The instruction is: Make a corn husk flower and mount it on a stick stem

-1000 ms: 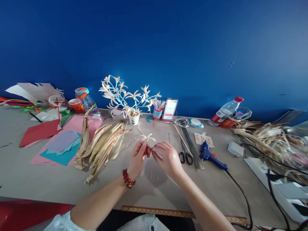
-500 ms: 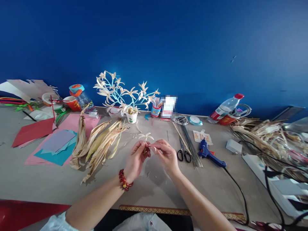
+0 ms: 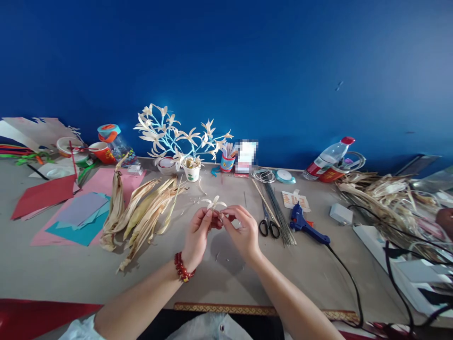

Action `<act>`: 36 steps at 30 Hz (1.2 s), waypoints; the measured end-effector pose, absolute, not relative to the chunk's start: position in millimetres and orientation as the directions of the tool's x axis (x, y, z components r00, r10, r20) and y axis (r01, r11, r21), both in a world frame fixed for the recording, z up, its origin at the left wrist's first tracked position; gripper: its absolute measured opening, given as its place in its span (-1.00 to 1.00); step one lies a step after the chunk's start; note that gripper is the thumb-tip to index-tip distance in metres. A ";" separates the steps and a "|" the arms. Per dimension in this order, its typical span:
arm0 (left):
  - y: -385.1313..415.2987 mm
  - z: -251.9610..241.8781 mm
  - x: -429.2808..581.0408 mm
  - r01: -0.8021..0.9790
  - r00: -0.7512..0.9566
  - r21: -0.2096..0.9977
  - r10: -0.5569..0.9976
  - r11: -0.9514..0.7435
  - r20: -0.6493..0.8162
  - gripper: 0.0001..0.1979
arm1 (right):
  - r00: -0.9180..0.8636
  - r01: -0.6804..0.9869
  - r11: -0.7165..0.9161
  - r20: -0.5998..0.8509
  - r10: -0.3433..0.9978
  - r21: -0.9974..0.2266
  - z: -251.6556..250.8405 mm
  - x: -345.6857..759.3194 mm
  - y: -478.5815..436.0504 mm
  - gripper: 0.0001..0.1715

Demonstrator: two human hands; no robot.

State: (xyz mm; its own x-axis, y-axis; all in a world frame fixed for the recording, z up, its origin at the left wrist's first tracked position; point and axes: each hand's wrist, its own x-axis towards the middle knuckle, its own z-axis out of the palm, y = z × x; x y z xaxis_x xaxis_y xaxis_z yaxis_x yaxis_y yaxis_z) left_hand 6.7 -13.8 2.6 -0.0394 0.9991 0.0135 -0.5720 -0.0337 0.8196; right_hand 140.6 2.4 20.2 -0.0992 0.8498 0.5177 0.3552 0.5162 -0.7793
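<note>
Between my hands is a small cream flower (image 3: 215,203) with narrow petals, which look like dried corn husk. My left hand (image 3: 201,229) pinches it from below, thumb and fingers closed around its base. At the flower's right side, my right hand (image 3: 241,229) has thumb and forefinger pressed together, fingertips meeting those of my left hand. Whatever lies in that right pinch is too small to make out. Behind them stands a white cup (image 3: 191,173) bearing a branching plant of similar cream flowers (image 3: 191,136) on pale blue stems.
Corn husks (image 3: 141,219) and coloured papers (image 3: 83,208) lie to the left. Right of my hands are black-handled scissors (image 3: 269,228), a bundle of wires (image 3: 281,212) and a blue glue gun (image 3: 307,226) with its cord. A bottle (image 3: 327,158) leans at the back right.
My right hand has curled closer against the flower's base, and its fingers now meet the left fingertips. The flower has tilted slightly. A dark shape has appeared at the far right edge.
</note>
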 end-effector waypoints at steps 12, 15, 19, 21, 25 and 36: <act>-21.1 10.7 9.2 -0.608 0.105 0.786 0.993 0.112 -0.061 -0.78 | -0.060 0.386 0.729 0.773 0.631 -0.565 26.1 156.2 -0.4 -0.89; -23.7 11.4 9.8 -0.620 0.134 0.776 0.990 0.114 -0.039 -0.77 | -0.071 0.461 0.722 0.790 0.609 -0.516 25.1 155.4 -0.3 -0.85; -27.4 15.1 10.0 -0.615 0.152 0.783 0.988 0.087 0.010 -0.75 | -0.101 0.556 0.724 0.831 0.547 -0.409 24.9 154.9 1.0 -0.85; -28.9 17.3 10.1 -0.611 0.156 0.788 0.987 0.071 0.032 -0.75 | -0.108 0.557 0.749 0.862 0.495 -0.360 25.2 155.2 1.9 -0.84; -30.4 19.1 10.2 -0.600 0.174 0.796 0.984 0.076 0.037 -0.75 | -0.115 0.564 0.763 0.885 0.451 -0.316 25.2 156.0 3.5 -0.83; -29.2 20.1 9.4 -0.621 0.189 0.778 0.982 0.095 0.031 -0.74 | -0.156 0.614 0.759 0.909 0.387 -0.217 29.5 153.6 3.0 -0.79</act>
State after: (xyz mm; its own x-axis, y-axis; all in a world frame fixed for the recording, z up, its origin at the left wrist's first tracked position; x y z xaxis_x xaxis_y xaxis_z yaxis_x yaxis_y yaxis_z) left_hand 9.4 -29.2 20.1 0.1887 0.9816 0.0307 -0.6212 0.0951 0.7778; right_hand 153.6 3.0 29.5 -0.1561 0.3865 0.9090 0.6140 0.7588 -0.2172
